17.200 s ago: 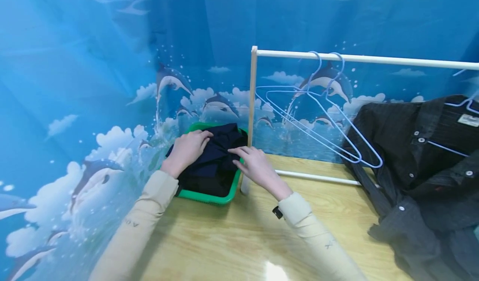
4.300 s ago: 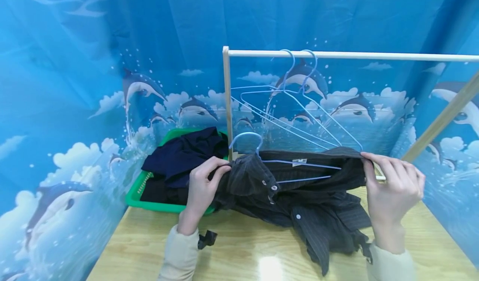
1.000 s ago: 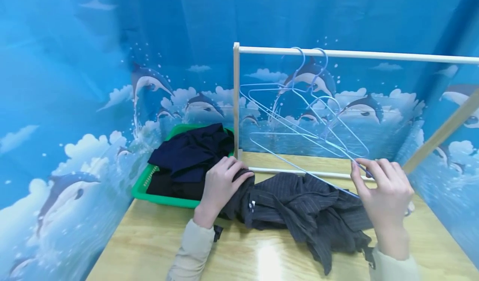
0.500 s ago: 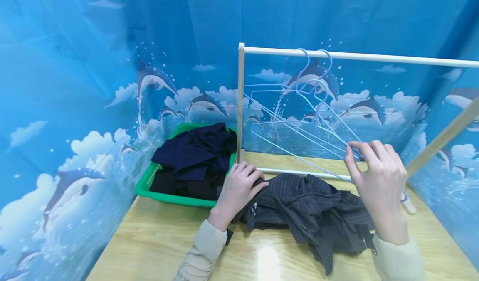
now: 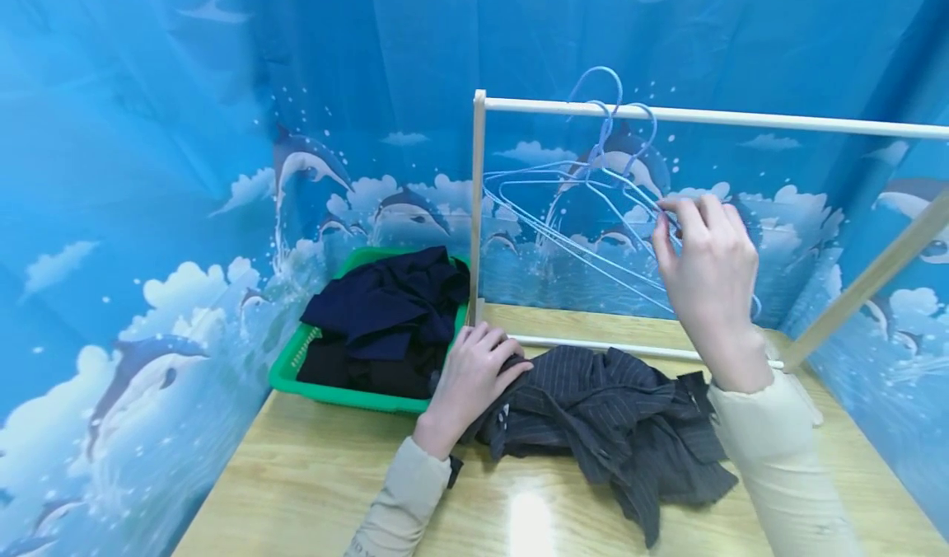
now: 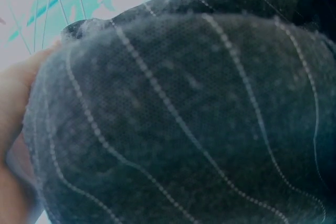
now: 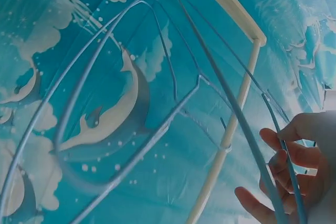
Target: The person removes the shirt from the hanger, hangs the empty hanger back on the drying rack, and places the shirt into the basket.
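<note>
My right hand (image 5: pixel 708 264) pinches one side of a light-blue wire hanger, whose hook (image 5: pixel 606 68) stands at the rail (image 5: pixel 734 118), its top above the bar. Whether the hook bears on the bar cannot be told. In the right wrist view, thumb and fingers (image 7: pixel 302 127) are at the hanger's wire. A dark pinstriped shirt (image 5: pixel 600 400) lies crumpled on the table, and my left hand (image 5: pixel 474 376) grips its left end between thumb and fingers. Striped cloth (image 6: pixel 173 114) fills most of the left wrist view, hiding most of that hand.
Two more blue hangers hang from the rail, one hook (image 5: pixel 651 120) right beside the raised one. A green basket (image 5: pixel 334 394) holding navy and black clothes (image 5: pixel 393 293) stands left of the rack's post (image 5: pixel 477 211). Dolphin-print curtains surround the wooden table (image 5: pixel 311 475).
The shirt, first hanging on the rail, then held on its hanger by both hands, now lies off it. My right hand has lifted the bare hanger to the rail; my left has barely moved.
</note>
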`<action>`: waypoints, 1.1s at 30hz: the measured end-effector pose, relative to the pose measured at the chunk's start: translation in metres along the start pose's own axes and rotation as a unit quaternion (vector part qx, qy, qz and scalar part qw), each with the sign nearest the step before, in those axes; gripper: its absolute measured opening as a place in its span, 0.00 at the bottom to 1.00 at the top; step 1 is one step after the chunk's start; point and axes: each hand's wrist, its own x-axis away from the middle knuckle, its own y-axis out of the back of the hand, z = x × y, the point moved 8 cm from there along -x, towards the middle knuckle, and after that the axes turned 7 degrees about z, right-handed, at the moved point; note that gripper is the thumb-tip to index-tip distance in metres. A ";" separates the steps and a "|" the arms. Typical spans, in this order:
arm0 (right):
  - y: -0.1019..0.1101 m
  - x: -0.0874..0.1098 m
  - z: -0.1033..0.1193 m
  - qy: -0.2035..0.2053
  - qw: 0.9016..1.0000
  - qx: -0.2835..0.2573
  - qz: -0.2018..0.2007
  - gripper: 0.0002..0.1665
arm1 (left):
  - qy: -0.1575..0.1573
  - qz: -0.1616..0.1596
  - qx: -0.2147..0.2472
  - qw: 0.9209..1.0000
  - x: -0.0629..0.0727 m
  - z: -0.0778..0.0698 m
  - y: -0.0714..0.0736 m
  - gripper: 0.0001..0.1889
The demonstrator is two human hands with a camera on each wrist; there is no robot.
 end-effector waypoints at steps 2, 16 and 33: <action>-0.010 -0.008 0.002 0.000 1.000 -0.005 0.009 0.13 | -0.001 -0.002 0.002 1.000 0.000 0.000 0.000 0.10; -0.071 -0.003 0.009 -0.004 0.996 -0.027 0.088 0.11 | 0.016 0.004 0.015 1.000 0.000 0.003 -0.005 0.09; -0.021 0.041 0.034 0.077 0.996 -0.051 0.003 0.11 | 0.019 0.003 0.002 1.000 0.000 0.006 -0.005 0.09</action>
